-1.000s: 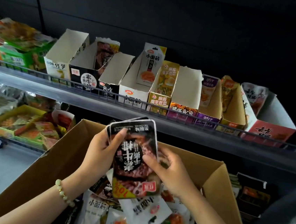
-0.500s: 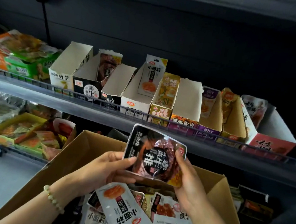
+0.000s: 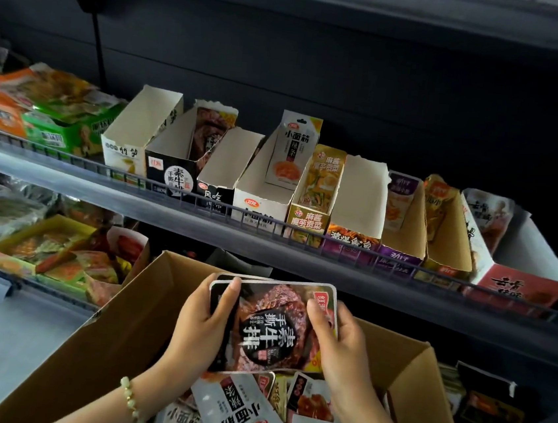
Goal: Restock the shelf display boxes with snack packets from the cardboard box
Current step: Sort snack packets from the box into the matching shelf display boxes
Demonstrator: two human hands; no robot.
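A small stack of black snack packets with a beef picture is held upside down above the open cardboard box. My left hand grips the stack's left edge, thumb on its top corner. My right hand grips the right edge. Below them, loose white and black packets fill the cardboard box. On the shelf above stands a row of display boxes; the black display box with the matching label holds one packet at its back.
The wire shelf rail runs in front of the display boxes, several of them nearly empty. Green and orange packs lie at the far left of the shelf. A lower tray of mixed snacks sits left of the cardboard box.
The stack of black packets was turned from upright to upside down and squared between both hands. It sits a little higher above the box, and the view has tilted up.
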